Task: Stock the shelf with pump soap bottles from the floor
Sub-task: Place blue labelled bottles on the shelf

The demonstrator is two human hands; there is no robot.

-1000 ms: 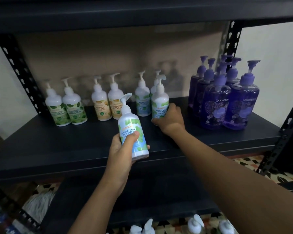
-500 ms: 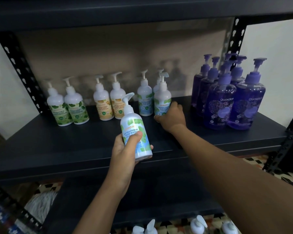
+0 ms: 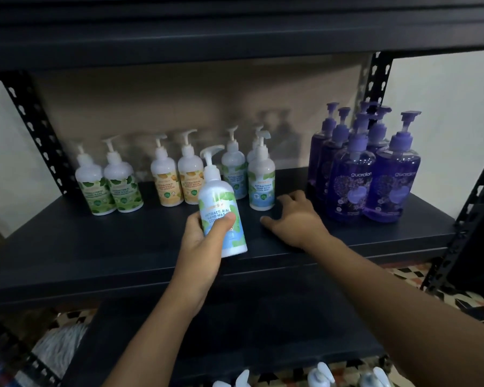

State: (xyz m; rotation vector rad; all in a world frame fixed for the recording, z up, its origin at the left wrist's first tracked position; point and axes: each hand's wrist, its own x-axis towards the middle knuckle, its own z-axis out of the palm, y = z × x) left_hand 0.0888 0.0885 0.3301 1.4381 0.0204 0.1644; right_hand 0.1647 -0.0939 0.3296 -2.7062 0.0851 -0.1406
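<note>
Shelf (image 3: 95, 247): matt dark board on perforated metal posts (image 3: 31, 121). White bottles (image 3: 261, 180): smooth plastic, glossy labels. Right of them, purple bottles (image 3: 397, 185): clear glossy plastic.

A single head-worn wide-angle view looks forward and somewhat down from in front of a dark metal rack (image 3: 475, 216); it faces the pale wall (image 3: 444, 107) behind almost squarely; the middle shelf board (image 3: 109, 241) crosses the centre, the underside of the upper board (image 3: 235, 29) fills the top, a lower board (image 3: 235, 325) and patterned floor tiles (image 3: 444, 289) lie at the bottom; the camera sits near, both forearms entering from the bottom edge, the left hand (image 3: 201, 247) holding a cool mint hand wash bottle (image 3: 218, 199) and the right hand (image 3: 294, 219) reaching the board; the perforated uprights (image 3: 37, 129) lean outward at the sides.
</note>
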